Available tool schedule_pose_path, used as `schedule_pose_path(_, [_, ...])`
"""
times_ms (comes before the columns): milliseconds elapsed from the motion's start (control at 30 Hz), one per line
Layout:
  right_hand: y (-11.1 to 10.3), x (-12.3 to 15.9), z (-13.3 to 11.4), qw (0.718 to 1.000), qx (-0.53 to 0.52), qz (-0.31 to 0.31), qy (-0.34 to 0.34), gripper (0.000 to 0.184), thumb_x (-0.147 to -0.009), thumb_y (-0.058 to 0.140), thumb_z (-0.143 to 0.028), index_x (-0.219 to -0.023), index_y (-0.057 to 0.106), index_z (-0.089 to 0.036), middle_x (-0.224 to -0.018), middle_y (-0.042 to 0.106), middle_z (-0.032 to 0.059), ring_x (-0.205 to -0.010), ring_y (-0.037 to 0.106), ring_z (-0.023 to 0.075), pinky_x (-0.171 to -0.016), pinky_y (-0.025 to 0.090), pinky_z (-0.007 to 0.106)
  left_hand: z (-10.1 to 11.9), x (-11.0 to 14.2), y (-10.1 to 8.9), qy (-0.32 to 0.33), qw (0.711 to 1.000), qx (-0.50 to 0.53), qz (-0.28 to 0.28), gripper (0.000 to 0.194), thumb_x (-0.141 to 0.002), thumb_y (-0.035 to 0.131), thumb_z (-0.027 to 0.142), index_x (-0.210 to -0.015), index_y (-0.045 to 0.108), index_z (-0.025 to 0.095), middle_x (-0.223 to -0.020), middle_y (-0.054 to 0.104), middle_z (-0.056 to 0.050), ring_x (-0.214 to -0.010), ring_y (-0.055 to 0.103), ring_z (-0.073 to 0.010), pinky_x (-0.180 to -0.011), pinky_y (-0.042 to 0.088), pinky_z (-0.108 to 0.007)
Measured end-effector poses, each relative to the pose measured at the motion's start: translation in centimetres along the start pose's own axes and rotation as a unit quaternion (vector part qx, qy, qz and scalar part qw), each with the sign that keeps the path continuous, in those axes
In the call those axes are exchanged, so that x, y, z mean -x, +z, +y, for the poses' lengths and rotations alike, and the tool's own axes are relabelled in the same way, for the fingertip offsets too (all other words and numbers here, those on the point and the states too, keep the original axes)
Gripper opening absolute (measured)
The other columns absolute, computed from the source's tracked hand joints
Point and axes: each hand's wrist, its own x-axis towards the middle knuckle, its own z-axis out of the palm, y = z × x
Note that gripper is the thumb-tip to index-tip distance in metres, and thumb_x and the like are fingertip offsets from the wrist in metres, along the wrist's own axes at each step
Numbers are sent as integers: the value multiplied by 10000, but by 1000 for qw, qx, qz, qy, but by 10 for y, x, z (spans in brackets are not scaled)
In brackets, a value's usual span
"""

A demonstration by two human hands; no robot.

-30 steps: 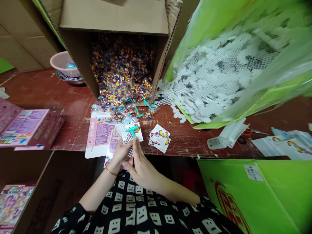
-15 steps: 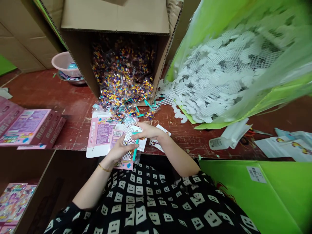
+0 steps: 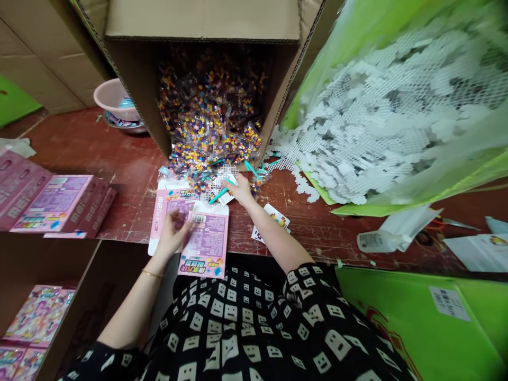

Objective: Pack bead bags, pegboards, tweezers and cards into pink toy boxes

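My right hand (image 3: 241, 190) grips a white grid sheet (image 3: 216, 185) together with teal plastic tweezers (image 3: 219, 196) and a small white piece under them, just in front of the heap of bead bags. A flat pink box (image 3: 206, 243) with a barcode lies at the table's front edge, overhanging it. My left hand (image 3: 172, 233) is at this box's left side, thumb and fingers apart, with nothing visible between them. Partly under that hand is another flat pink box (image 3: 159, 211) with a white flap. A printed card (image 3: 273, 219) lies under my right forearm.
A cardboard carton (image 3: 202, 21) spills bags of coloured beads (image 3: 210, 132). Right of it, a green bin (image 3: 345, 211) overflows with white mesh sheets (image 3: 377, 121). Pink boxes (image 3: 59, 203) stand in a stack at left, near a pink bowl (image 3: 113, 98). A clear bottle (image 3: 377, 242) lies at right.
My right hand has carried the grid sheet and tweezers forward, away from my body. My left hand has let go of them and moved left, uncovering the front pink box.
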Motion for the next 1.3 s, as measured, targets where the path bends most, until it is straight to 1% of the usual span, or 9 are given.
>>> schedule_pose_path(200, [12,32,9,969,66,-236,31,536,-627,817,-547,-955,683,-145,-991,720,72,-970,653,256,-939,498,420,-18,31,14,-33,995,11,-91,660,-739,769,531,-1207,523,136,-1122,646,-150,-1044,641,-302,-912,513,-465])
schedule_pose_path(333, [8,60,-8,949,60,-310,-8,684,-732,726,-634,-1245,589,-202,-1227,632,93,-1155,583,249,-1048,439,421,-14,39,15,-27,995,38,-91,693,-798,717,540,-1321,447,174,-1186,618,-133,-1080,626,-278,-958,499,-442])
schedule_pose_path(467, [-1,70,-26,947,89,-301,-67,617,-875,537,-665,-1323,510,-241,-1295,566,95,-1065,602,207,-1003,476,405,-3,46,16,47,996,34,-73,658,-851,649,559,-1352,445,186,-1328,549,-151,-1213,557,-294,-1058,431,-453])
schedule_pose_path(667, [8,92,-44,980,135,-104,-101,429,-887,573,-592,-1076,613,-210,-968,654,48,-859,602,180,-760,513,311,18,59,23,72,992,48,-88,714,-842,680,524,-1407,388,198,-1315,556,-145,-1165,584,-291,-1038,453,-469])
schedule_pose_path(867, [11,116,-71,908,252,-292,-162,495,-971,462,-545,-740,713,-186,-858,669,60,-801,610,172,-755,450,298,29,60,24,70,990,75,-100,752,-850,697,465,-1459,339,209,-1244,591,-141,-1146,602,-294,-939,520,-425])
schedule_pose_path(1000, [-6,119,-75,896,300,-300,-129,458,-955,498,-561,-853,776,-212,-839,704,68,-796,606,193,-791,450,320,18,56,23,46,989,112,-89,773,-841,704,483,-1451,317,210,-1159,623,-123,-993,657,-257,-868,540,-402])
schedule_pose_path(1100, [-13,120,-74,861,332,-360,-137,380,-973,503,-508,-944,777,-246,-799,711,50,-801,605,195,-947,424,400,9,54,22,57,991,93,-81,666,-853,685,485,-1385,388,215,-1155,617,-109,-1025,635,-245,-898,514,-392])
schedule_pose_path(1200, [-14,120,-71,825,401,-356,-176,438,-952,526,-544,-787,759,-212,-840,663,67,-951,581,222,-1132,238,547,5,52,21,81,993,47,-76,430,-862,668,479,-1166,546,200,-1117,619,-85,-1046,604,-230,-921,478,-365])
schedule_pose_path(1300, [-15,125,-65,856,409,-255,-188,477,-847,622,-636,-724,713,-184,-1127,595,118,-1213,469,301,-1169,102,615,12,49,18,38,996,58,-63,411,-790,737,499,-987,553,189,-911,618,-31,-759,593,-166,-713,490,-294])
